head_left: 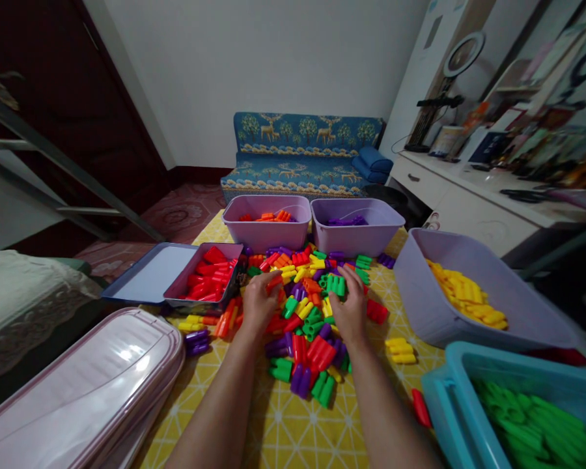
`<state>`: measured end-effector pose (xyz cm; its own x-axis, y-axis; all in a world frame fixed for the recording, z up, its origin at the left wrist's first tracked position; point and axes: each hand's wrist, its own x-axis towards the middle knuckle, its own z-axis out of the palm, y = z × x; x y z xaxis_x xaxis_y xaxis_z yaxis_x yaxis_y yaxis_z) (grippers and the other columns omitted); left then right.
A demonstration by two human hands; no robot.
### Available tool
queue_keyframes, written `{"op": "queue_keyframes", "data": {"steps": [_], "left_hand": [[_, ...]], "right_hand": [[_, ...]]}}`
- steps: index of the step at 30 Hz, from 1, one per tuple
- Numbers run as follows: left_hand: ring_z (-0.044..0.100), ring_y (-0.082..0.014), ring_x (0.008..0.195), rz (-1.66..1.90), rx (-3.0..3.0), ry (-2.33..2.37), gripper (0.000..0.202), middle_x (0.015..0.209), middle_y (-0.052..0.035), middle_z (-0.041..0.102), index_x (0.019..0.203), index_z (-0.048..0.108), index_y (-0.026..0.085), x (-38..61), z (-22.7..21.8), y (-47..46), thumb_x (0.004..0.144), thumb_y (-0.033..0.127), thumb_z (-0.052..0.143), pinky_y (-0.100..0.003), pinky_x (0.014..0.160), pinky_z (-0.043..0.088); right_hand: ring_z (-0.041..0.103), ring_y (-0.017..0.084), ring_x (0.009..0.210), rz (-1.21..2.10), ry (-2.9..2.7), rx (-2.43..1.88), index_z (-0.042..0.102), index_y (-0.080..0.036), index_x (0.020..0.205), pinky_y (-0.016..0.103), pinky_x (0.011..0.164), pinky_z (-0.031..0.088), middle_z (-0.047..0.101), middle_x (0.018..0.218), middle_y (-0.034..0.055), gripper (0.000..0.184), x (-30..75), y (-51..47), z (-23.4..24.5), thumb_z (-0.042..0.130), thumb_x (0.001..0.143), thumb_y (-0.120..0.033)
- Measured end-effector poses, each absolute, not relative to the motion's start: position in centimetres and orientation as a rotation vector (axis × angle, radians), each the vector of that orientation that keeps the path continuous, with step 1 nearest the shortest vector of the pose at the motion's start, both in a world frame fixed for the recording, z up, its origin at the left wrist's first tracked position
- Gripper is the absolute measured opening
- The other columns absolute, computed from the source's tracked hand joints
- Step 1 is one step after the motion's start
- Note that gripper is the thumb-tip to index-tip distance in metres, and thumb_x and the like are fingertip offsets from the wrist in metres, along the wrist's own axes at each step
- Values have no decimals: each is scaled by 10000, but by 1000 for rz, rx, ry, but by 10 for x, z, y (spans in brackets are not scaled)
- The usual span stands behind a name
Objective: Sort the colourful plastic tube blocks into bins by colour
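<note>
Both my hands are over a mixed pile of plastic tube-shaped building blocks [321,352] in red, green, purple, yellow and orange. Between the thumb and fingers of my left hand [260,305], at the pile's left side, is an orange block [275,282]. My right hand [350,307] closes at the right side around a green block [333,284] made of joined tubes. The fingertips partly hide both blocks. Other blocks lie close around the hands on the yellow patterned tablecloth [283,436].
Sorted blocks fill several containers: orange in a lilac bin [268,229], purple in another lilac bin [356,241], yellow in a right-hand bin [420,293], green in a blue bin [461,384], red in a tin [202,306]. Lids [88,391] are stacked at left.
</note>
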<state>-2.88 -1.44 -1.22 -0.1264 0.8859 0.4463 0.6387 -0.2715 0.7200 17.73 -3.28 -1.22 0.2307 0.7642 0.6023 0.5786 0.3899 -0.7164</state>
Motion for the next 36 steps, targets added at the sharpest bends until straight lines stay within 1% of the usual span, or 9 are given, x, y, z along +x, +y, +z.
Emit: {"op": "queue_keyframes", "data": {"steps": [3, 8, 11, 16, 19, 24, 26, 30, 36], "left_hand": [[660, -241, 965, 1343, 1910, 1704, 292, 1012, -89, 724, 1034, 713, 173, -29, -12, -14, 765, 172, 599, -374, 881, 509], [654, -229, 949, 1298, 1968, 1726, 261, 1004, -83, 703, 1009, 709, 177, -28, -10, -16, 772, 201, 603, -339, 846, 515], [646, -235, 972, 1252, 1990, 1733, 254, 1026, -82, 694, 1011, 708, 179, -28, -9, -18, 790, 231, 593, -340, 852, 510], [646, -233, 971, 1261, 1990, 1719, 249, 1019, -82, 695, 1001, 712, 186, -28, -9, -17, 789, 222, 589, -336, 857, 507], [646, -231, 963, 1252, 1976, 1718, 247, 1022, -84, 696, 1003, 711, 178, -29, -9, -17, 793, 225, 590, -340, 858, 507], [646, -238, 968, 1223, 1973, 1733, 247, 1029, -88, 697, 1007, 708, 172, -28, -7, -17, 792, 222, 597, -350, 857, 507], [646, -236, 972, 1233, 1973, 1732, 243, 1029, -87, 697, 1005, 709, 174, -28, -8, -17, 792, 223, 602, -347, 859, 506], [646, -230, 964, 1263, 1977, 1719, 234, 1021, -85, 695, 1002, 708, 182, -28, -10, -17, 797, 228, 605, -339, 855, 504], [645, -235, 965, 1264, 1984, 1724, 240, 1022, -89, 692, 1007, 704, 175, -29, -10, -17, 795, 226, 603, -342, 850, 503]], "right_hand": [[461, 232, 1262, 83, -1387, -1364, 536, -168, 1243, 451, 1049, 403, 512, 1332, 146, 453, 184, -32, -16, 487, 793, -154], [400, 329, 1290, -61, -1392, -1655, 553, -146, 1236, 577, 1055, 311, 495, 1352, 191, 488, 195, -33, -22, 589, 804, -370], [498, 301, 1186, 120, -1517, -1594, 658, -163, 1087, 507, 1019, 379, 587, 1240, 162, 373, 193, -34, -17, 574, 823, -412], [564, 246, 1049, 67, -1484, -1505, 700, -195, 959, 412, 944, 432, 640, 1084, 107, 239, 191, -39, 3, 537, 843, -325], [604, 214, 815, 71, -1568, -1697, 702, -224, 920, 352, 747, 469, 653, 966, 72, 186, 196, -42, 8, 559, 806, -263], [615, 216, 737, 136, -1836, -1826, 702, -288, 1042, 331, 651, 440, 664, 980, 71, 444, 202, -44, 5, 618, 654, -91], [622, 237, 770, 163, -1824, -1844, 713, -275, 1006, 348, 680, 451, 665, 953, 81, 397, 200, -45, 7, 636, 655, -109], [617, 236, 801, 302, -1586, -1596, 690, -211, 842, 374, 745, 485, 659, 849, 70, 139, 190, -45, 25, 662, 726, -283], [663, 170, 784, 461, -765, -963, 559, -188, 995, 368, 768, 544, 659, 916, 34, 282, 174, -59, 78, 602, 817, -403]]}}
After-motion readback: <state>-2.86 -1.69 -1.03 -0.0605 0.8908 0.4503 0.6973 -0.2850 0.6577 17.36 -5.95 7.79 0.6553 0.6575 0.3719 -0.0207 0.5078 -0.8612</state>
